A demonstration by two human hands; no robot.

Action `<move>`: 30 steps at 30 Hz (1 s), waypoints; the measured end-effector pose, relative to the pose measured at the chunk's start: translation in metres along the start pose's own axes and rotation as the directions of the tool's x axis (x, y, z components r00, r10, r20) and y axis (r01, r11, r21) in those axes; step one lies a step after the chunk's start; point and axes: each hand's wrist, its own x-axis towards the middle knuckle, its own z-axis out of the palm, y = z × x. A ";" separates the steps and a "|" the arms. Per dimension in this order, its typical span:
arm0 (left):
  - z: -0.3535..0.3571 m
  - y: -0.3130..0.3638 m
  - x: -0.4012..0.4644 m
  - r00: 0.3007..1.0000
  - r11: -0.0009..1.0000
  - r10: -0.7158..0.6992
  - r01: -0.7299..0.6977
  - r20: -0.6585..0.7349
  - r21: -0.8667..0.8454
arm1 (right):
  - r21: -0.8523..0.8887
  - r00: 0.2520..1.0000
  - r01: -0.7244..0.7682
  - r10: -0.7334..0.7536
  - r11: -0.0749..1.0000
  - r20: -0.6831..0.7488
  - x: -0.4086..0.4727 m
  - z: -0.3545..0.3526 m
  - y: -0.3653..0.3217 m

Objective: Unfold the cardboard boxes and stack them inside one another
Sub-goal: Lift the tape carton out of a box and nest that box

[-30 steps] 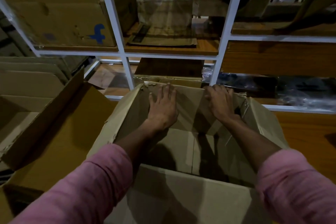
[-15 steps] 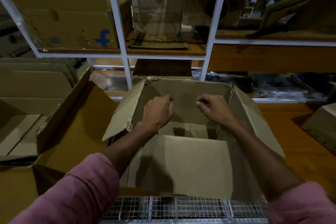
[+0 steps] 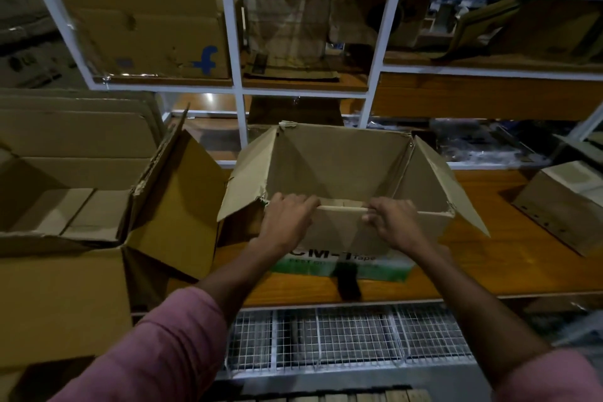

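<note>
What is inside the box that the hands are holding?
The box looks empty: only its bare cardboard walls and a strip of its floor show. The near wall, gripped by the left hand and right hand, hides most of the floor, so something small could lie there unseen.

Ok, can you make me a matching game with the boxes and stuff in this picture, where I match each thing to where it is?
Things:
1. open box
2. big box
3. small box
4. wire mesh

Places:
A. far right on the wooden shelf
B. held at its near edge by the left hand and right hand
C. below the wooden shelf's front edge
D. on the left, flaps standing open

Pairs: 1-B, 2-D, 3-A, 4-C
</note>
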 end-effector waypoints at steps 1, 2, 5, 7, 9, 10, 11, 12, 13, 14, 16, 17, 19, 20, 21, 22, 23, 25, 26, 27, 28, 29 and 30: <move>0.000 0.003 -0.001 1.000 1.000 -0.021 0.021 -0.023 0.011 | -0.011 0.999 -0.009 0.008 1.000 -0.032 -0.002 0.003 -0.003; 0.001 0.006 -0.002 0.998 0.999 -0.042 0.042 -0.044 0.020 | -0.019 0.998 -0.015 0.014 1.000 -0.059 -0.003 0.006 -0.004; 0.011 0.014 -0.018 0.983 0.986 -0.166 0.168 -0.076 0.023 | -0.067 0.985 -0.013 0.001 0.998 -0.174 -0.014 0.014 0.000; 0.020 0.012 -0.030 0.954 0.959 -0.280 0.284 -0.112 0.023 | -0.140 0.972 -0.026 -0.007 0.990 -0.234 -0.025 0.022 0.005; 0.026 0.006 -0.041 0.897 0.919 -0.388 0.394 -0.211 -0.015 | -0.188 0.954 -0.055 -0.004 0.981 -0.301 -0.040 0.026 0.013; 0.027 0.002 -0.046 0.867 0.899 -0.432 0.437 -0.250 -0.037 | -0.181 0.937 -0.094 0.026 0.979 -0.347 -0.047 0.027 0.018; 0.027 -0.002 -0.051 0.848 0.883 -0.464 0.467 -0.258 -0.051 | -0.155 0.918 -0.147 0.076 0.977 -0.390 -0.053 0.026 0.025; 0.029 -0.005 -0.055 0.845 0.874 -0.481 0.483 -0.233 -0.054 | -0.118 0.901 -0.208 0.143 0.971 -0.409 -0.058 0.026 0.031; 0.030 -0.007 -0.059 0.855 0.874 -0.483 0.483 -0.189 -0.050 | -0.080 0.890 -0.269 0.216 0.960 -0.401 -0.063 0.025 0.038; 0.031 -0.008 -0.061 0.868 0.879 -0.476 0.473 -0.141 -0.056 | -0.041 0.886 -0.319 0.282 0.947 -0.369 -0.067 0.025 0.044; 0.036 -0.010 -0.061 0.889 0.887 -0.453 0.441 -0.074 -0.136 | 0.046 0.895 -0.349 0.347 0.936 -0.279 -0.069 0.026 0.056; 0.038 -0.011 -0.059 0.899 0.887 -0.434 0.416 -0.056 -0.200 | 0.101 0.911 -0.315 0.331 0.944 -0.248 -0.068 0.027 0.062; 0.043 -0.013 -0.052 0.919 0.872 -0.391 0.357 -0.040 -0.335 | 0.232 0.936 -0.218 0.270 0.948 -0.226 -0.063 0.029 0.072; 0.045 -0.013 -0.047 0.928 0.863 -0.372 0.333 -0.031 -0.380 | 0.298 0.941 -0.181 0.254 0.937 -0.226 -0.060 0.030 0.076; 0.046 -0.014 -0.042 0.935 0.861 -0.352 0.312 -0.029 -0.401 | 0.350 0.942 -0.152 0.242 0.924 -0.231 -0.057 0.031 0.081; 0.047 -0.014 -0.037 0.941 0.865 -0.336 0.294 -0.033 -0.408 | 0.380 0.943 -0.126 0.230 0.916 -0.242 -0.054 0.031 0.085; 0.047 -0.014 -0.032 0.945 0.868 -0.326 0.283 -0.039 -0.409 | 0.388 0.942 -0.099 0.212 0.916 -0.260 -0.050 0.032 0.091; 0.050 -0.012 -0.021 0.945 0.874 -0.323 0.275 -0.057 -0.401 | 0.378 0.938 -0.053 0.175 0.924 -0.298 -0.040 0.034 0.101; 0.051 -0.012 -0.016 0.942 0.878 -0.329 0.277 -0.071 -0.390 | 0.372 0.936 -0.040 0.165 0.927 -0.311 -0.034 0.035 0.106; 0.053 -0.011 -0.012 0.936 0.880 -0.341 0.285 -0.088 -0.379 | 0.366 0.934 -0.027 0.154 0.930 -0.323 -0.028 0.035 0.110; 0.054 -0.009 -0.008 0.928 0.880 -0.357 0.297 -0.104 -0.371 | 0.359 0.931 -0.012 0.141 0.933 -0.335 -0.023 0.035 0.112; 0.054 -0.008 -0.005 0.922 0.880 -0.368 0.303 -0.122 -0.366 | 0.351 0.928 0.007 0.125 0.936 -0.352 -0.019 0.035 0.113; 0.053 -0.006 -0.002 0.918 0.884 -0.370 0.300 -0.142 -0.359 | 0.338 0.921 0.033 0.103 0.941 -0.376 -0.016 0.034 0.115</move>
